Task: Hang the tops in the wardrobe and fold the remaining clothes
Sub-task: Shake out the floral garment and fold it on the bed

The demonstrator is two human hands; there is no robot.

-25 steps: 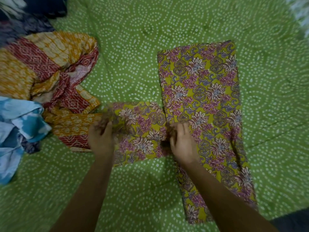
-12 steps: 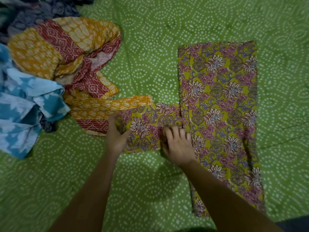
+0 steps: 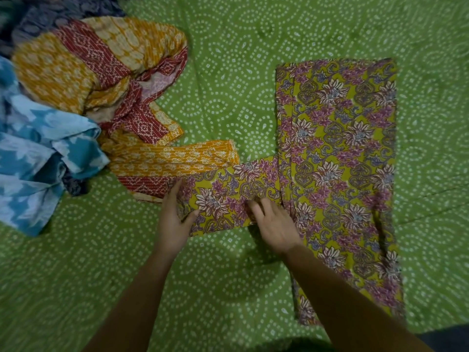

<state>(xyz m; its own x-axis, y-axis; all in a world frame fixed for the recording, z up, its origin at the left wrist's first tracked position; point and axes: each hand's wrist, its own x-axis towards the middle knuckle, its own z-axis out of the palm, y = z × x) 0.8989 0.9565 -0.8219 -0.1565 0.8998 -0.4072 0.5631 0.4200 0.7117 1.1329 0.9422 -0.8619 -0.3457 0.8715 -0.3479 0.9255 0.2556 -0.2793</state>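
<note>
A yellow-green garment with purple and white flowers [image 3: 337,153] lies flat on the green bedsheet [image 3: 228,72], folded into a long strip, with one sleeve sticking out to the left. My left hand [image 3: 173,219] grips the cuff end of that sleeve, thumb on top of the cloth. My right hand [image 3: 275,226] presses flat on the sleeve where it joins the body, fingers pointing up-left. An orange and red patterned garment [image 3: 101,72] lies crumpled at the upper left, its sleeve reaching under the floral sleeve.
A blue and white garment [image 3: 38,158] is heaped at the left edge. Dark clothes [image 3: 58,11] lie at the top left corner. Bare bedsheet stretches across the top, the right and the bottom left.
The view has shifted left, so the clothes sit further right in the frame. Both hands have stayed on the floral sleeve, and it now lies flatter.
</note>
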